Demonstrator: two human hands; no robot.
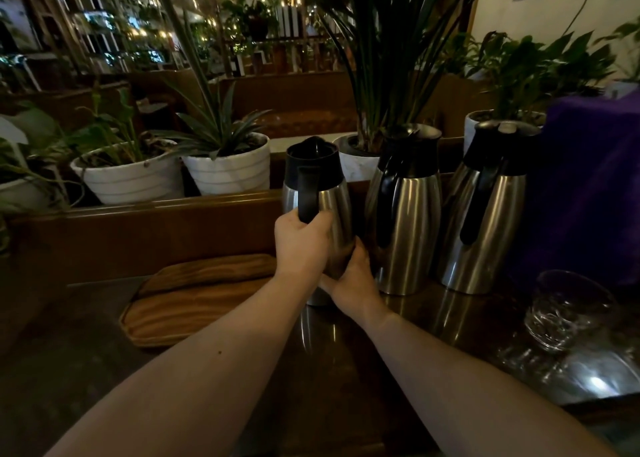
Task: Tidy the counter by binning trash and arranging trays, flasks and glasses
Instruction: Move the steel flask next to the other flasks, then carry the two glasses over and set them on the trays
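Three steel flasks with black tops and handles stand in a row on the dark counter. My left hand (301, 245) grips the black handle of the leftmost flask (334, 197). My right hand (351, 278) presses against that flask's lower right side near its base. The middle flask (407, 214) and the right flask (488, 214) stand upright just to the right, untouched. Stacked wooden trays (194, 300) lie flat to the left of the held flask. Clear glasses (568, 311) sit on a metal tray (602, 384) at the right.
A raised wooden ledge (156, 214) runs behind the counter, with white plant pots (228, 171) on it. A purple cloth-covered object (595, 186) stands right of the flasks. Dark counter surface (69, 352) stretches to the front left.
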